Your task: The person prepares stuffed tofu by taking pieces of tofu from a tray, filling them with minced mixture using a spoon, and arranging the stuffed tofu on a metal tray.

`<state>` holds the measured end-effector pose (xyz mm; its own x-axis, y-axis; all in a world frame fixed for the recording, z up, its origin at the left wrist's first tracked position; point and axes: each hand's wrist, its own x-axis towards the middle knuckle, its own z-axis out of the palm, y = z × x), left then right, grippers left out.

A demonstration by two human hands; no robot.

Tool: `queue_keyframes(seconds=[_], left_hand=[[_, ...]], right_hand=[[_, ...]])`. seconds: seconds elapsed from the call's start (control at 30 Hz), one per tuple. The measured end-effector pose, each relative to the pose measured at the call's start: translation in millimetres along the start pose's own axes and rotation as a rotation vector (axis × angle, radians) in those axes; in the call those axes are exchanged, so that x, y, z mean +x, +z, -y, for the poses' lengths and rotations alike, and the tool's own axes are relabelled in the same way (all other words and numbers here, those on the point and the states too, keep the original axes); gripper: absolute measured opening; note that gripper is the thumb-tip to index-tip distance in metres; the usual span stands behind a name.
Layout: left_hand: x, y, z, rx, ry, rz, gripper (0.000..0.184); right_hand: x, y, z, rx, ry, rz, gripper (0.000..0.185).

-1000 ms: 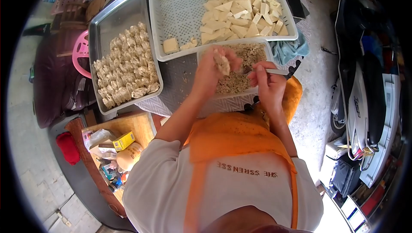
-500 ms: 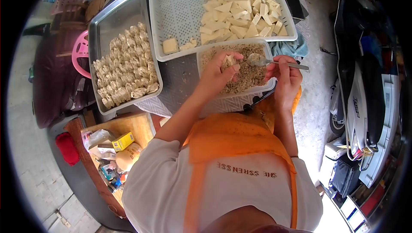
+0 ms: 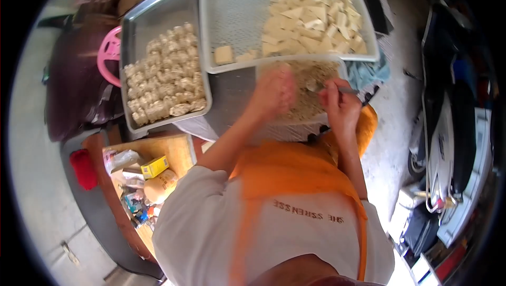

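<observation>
My left hand [image 3: 275,92] is curled and blurred over the left part of the plastic tub of crumbly brown filling [image 3: 305,104]. The filling-coated tofu piece it held a moment ago is hidden in the blur. At the tub's right side, my right hand [image 3: 342,102] is closed on a metal spoon [image 3: 348,90]. The spoon's bowl points left, down at the filling. Behind the tub, a white perforated basket [image 3: 232,12] holds a heap of pale cut tofu pieces [image 3: 316,17], with a square tofu piece [image 3: 223,54] apart at the left.
To the left, a metal tray [image 3: 163,9] carries rows of filled pieces [image 3: 168,78]. A blue cloth [image 3: 369,74] lies right of the tub. Below left is a wooden surface [image 3: 179,149] with a yellow box [image 3: 154,167]. A pink chair [image 3: 108,56] stands beyond the tray.
The spoon has dropped toward the filling as my right hand moved down and slightly left. My left hand has turned and blurred, hiding the piece. The whole view has shifted slightly.
</observation>
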<state>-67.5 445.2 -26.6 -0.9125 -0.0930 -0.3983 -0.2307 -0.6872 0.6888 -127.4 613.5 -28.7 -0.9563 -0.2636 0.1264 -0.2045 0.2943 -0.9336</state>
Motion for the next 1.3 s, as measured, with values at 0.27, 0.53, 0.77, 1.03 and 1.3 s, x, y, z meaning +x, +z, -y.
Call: queue_keyframes(seconds=[0.27, 0.53, 0.77, 1.03, 1.3], left_hand=[[22, -74, -69, 0.791, 0.609, -0.109, 0.048], [48, -251, -251, 0.941, 0.72, -0.779, 0.034], [51, -444, -306, 1.578, 0.242, -1.002, 0.038], [20, -406, -299, 1.826, 0.225, -0.692, 0.026], [22, -397, -308, 1.853, 0.252, -0.555, 0.029]], right_hand=[[-3, 3, -2, -0.078, -0.135, 0.028, 0.023], [-4, 2, -3, -0.161, -0.186, 0.034, 0.031], [-3, 4, -1, -0.181, -0.178, 0.04, 0.02], [-2, 6, -4, -0.152, -0.185, 0.056, 0.017], [-2, 4, 2, -0.195, -0.23, 0.036, 0.011]])
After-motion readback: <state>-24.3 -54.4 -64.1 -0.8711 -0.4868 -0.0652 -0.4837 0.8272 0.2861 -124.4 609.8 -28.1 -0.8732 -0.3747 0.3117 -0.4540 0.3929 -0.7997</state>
